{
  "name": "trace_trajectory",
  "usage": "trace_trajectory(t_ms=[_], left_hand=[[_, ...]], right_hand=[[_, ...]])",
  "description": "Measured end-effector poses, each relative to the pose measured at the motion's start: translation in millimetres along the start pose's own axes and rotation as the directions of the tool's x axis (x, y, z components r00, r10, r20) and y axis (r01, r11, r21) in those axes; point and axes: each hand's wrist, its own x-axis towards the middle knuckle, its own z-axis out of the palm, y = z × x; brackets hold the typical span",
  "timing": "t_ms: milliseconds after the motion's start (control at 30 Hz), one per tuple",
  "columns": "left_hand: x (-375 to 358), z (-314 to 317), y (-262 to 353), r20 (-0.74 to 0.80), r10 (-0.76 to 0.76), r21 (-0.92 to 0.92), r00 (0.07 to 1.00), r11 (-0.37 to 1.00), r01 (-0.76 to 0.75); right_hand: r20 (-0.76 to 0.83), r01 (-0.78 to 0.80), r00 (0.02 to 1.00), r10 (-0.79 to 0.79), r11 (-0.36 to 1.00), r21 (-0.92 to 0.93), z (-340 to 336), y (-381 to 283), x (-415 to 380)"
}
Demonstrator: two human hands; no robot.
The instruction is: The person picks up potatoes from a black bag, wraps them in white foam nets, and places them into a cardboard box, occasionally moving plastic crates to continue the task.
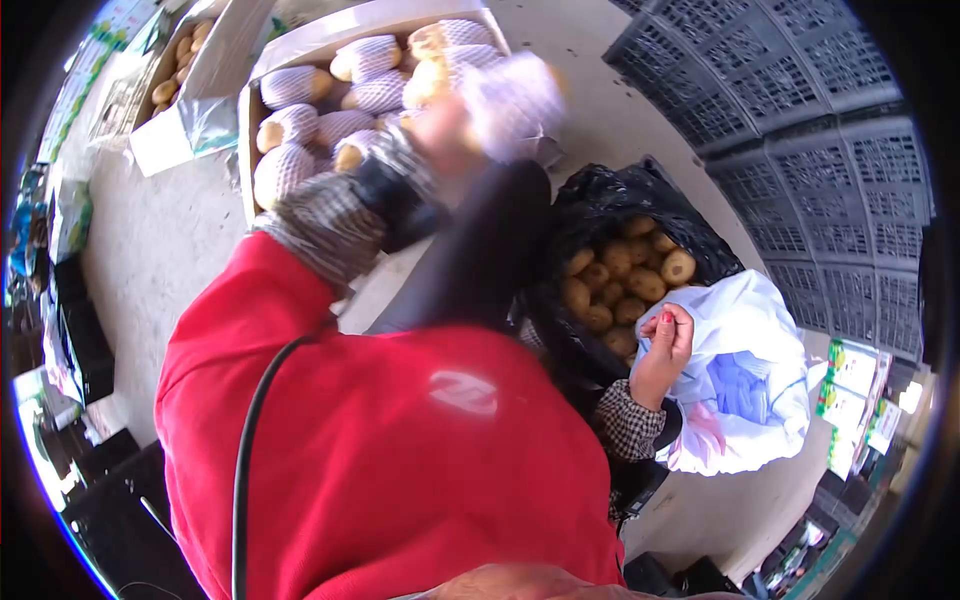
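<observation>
My left hand (440, 137), blurred by motion, is at the right side of an open carton (247, 150). It is closed on a potato in a pale foam net (515, 105), also smeared. Inside the carton lie several netted potatoes (293, 87), brownish-yellow where their ends show. On the right, my right hand (664, 356) has its fingers curled and thumb up, beside the rim of a white plastic bag (765, 310); whatever is in its fingers is hidden. Bluish and pink foam nets (738, 385) show inside that bag. Several bare brown potatoes (625, 270) fill a black plastic bag (650, 190).
Stacked grey plastic crates (770, 130) stand along the right. A second carton (205, 75) with bare brown potatoes is at the upper left. My dark-clad leg (470, 250) lies between the netted potatoes' carton and the black bag. Printed boxes (855, 395) are at the far right.
</observation>
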Motion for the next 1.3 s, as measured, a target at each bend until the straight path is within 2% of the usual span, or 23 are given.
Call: trace_trajectory(t_ms=[33,67,167,300,333,367,400,467,500,533,567,600,633,667,733,800,833,933,967,1067,1167,1267,1300], left_hand=[[-16.4,-19.3,31.8,0.047,0.201,0.621,0.978,0.761,-0.186],[-30.8,-39.5,60.4,0.089,0.325,0.877,0.941,0.423,-0.230],[-65.3,-119.6,115.3,-0.108,0.470,0.993,0.876,0.083,0.078],[-76.8,-126.2,148.3,-0.195,0.614,0.834,0.765,0.514,-0.200],[-73.7,-134.5,142.3,-0.266,0.581,0.736,0.769,0.637,-0.227],[-71.4,-163.1,130.0,-0.104,0.547,0.875,0.830,0.448,-0.185],[-75.7,-192.5,111.2,0.007,0.336,0.993,0.942,0.106,-0.045],[-66.4,-206.9,74.3,-0.019,-0.181,0.784,0.983,-0.613,-0.097],[-64.6,-190.7,72.4,-0.058,-0.214,0.752,0.975,-0.651,-0.098],[-46.9,-194.7,76.4,-0.280,-0.181,0.702,0.943,-0.709,0.072],[-31.9,-220.2,77.0,-0.059,-0.104,0.725,0.993,-0.688,-0.029],[-7.6,-197.8,83.4,-0.057,-0.257,0.637,0.965,-0.753,-0.164],[10.0,-129.8,90.3,-0.270,-0.229,0.757,0.935,-0.650,0.059],[22.4,-111.8,78.7,0.114,-0.214,0.832,0.970,-0.514,-0.211],[48.6,-58.1,48.9,0.415,-0.266,0.859,0.870,-0.198,-0.471],[57.6,19.9,4.5,0.434,-0.408,0.896,0.804,0.104,-0.431],[56.3,43.4,-25.9,0.438,-0.442,0.898,0.783,0.180,-0.401],[64.4,86.3,-127.1,0.472,-0.615,0.878,0.631,0.392,-0.275],[61.1,100.2,-155.6,0.416,-0.678,0.895,0.606,0.423,-0.142],[58.2,103.7,-226.5,0.499,-0.604,0.864,0.621,0.290,-0.412],[51.3,112.3,-248.6,0.423,-0.741,0.869,0.521,0.168,-0.466],[34.8,118.7,-250.5,0.377,-0.882,0.778,0.284,0.135,-0.614],[31.6,86.1,-280.7,0.537,-0.821,0.645,0.192,0.254,-0.720]], right_hand=[[0.010,-0.022,1.000,0.021,1.000,0.010,2.0,-0.7,1.0],[0.018,-0.042,0.999,0.041,0.999,0.024,6.3,-0.4,2.1],[0.077,-0.065,0.995,0.063,0.998,0.025,17.6,8.3,5.5],[0.114,-0.099,0.988,0.100,0.995,-0.021,28.4,10.7,6.9],[0.124,-0.089,0.988,0.090,0.996,-0.015,27.2,11.4,8.0],[0.128,-0.080,0.988,0.081,0.997,-0.014,24.9,11.9,8.7],[0.126,-0.073,0.989,0.075,0.997,-0.015,20.2,12.4,8.6],[0.094,-0.065,0.993,0.066,0.998,-0.013,11.1,10.9,7.4],[0.054,-0.048,0.997,0.049,0.998,-0.029,4.4,4.8,8.6],[0.004,-0.033,0.999,0.033,0.998,-0.053,4.9,-1.4,11.3],[0.017,0.004,1.000,-0.002,0.996,-0.092,6.1,-10.8,13.2],[0.043,0.029,0.999,-0.023,0.990,-0.141,-3.2,-29.8,10.1],[0.117,0.042,0.993,-0.035,0.997,-0.059,-3.5,-52.0,4.7],[0.186,0.058,0.980,-0.065,0.998,0.039,-11.0,-70.1,0.1],[0.484,0.107,0.829,-0.281,0.929,0.355,-9.8,-117.2,-4.6],[0.174,0.294,0.790,-0.588,0.613,0.733,38.6,-143.8,-11.1],[0.071,0.389,0.724,-0.686,0.492,0.779,50.7,-150.3,-12.7],[-0.025,0.546,0.637,-0.771,0.428,0.720,46.0,-152.2,-12.8],[-0.041,0.572,0.621,-0.783,0.417,0.707,43.8,-148.8,-14.2],[-0.073,0.628,0.597,-0.799,0.409,0.663,30.6,-143.1,-13.1],[-0.093,0.653,0.594,-0.799,0.412,0.635,19.4,-137.4,-9.4],[-0.111,0.671,0.586,-0.803,0.404,0.621,10.0,-133.1,-5.4],[-0.116,0.674,0.587,-0.801,0.404,0.619,7.6,-131.5,-3.7]])
